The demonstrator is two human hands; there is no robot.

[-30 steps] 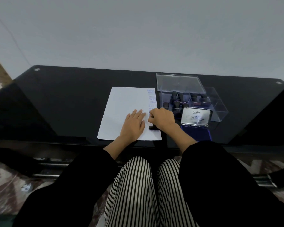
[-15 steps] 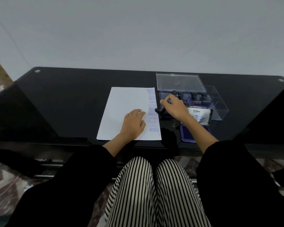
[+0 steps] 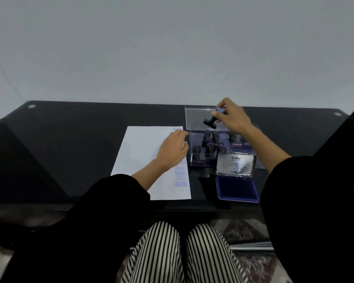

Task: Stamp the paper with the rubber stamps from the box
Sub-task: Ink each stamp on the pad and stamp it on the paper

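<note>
Aloft, right fingers (image 3: 226, 104) pinch stamp (image 3: 211, 121) over box (image 3: 197, 117); left fingers (image 3: 182, 135) relaxed, paper (image 3: 143, 152) edge.

I read "Artline" in dark script near the top of the raised silver lid (image 3: 235, 165) of the ink pad (image 3: 236, 188); the finer lines under that word are too small for me to make out. Left of the ink pad, on the white paper (image 3: 143, 152), the lowest blue stamp print (image 3: 181, 184) reads "AIR MAIL". The other blue prints in the column above it are too blurred for me to read.
</note>
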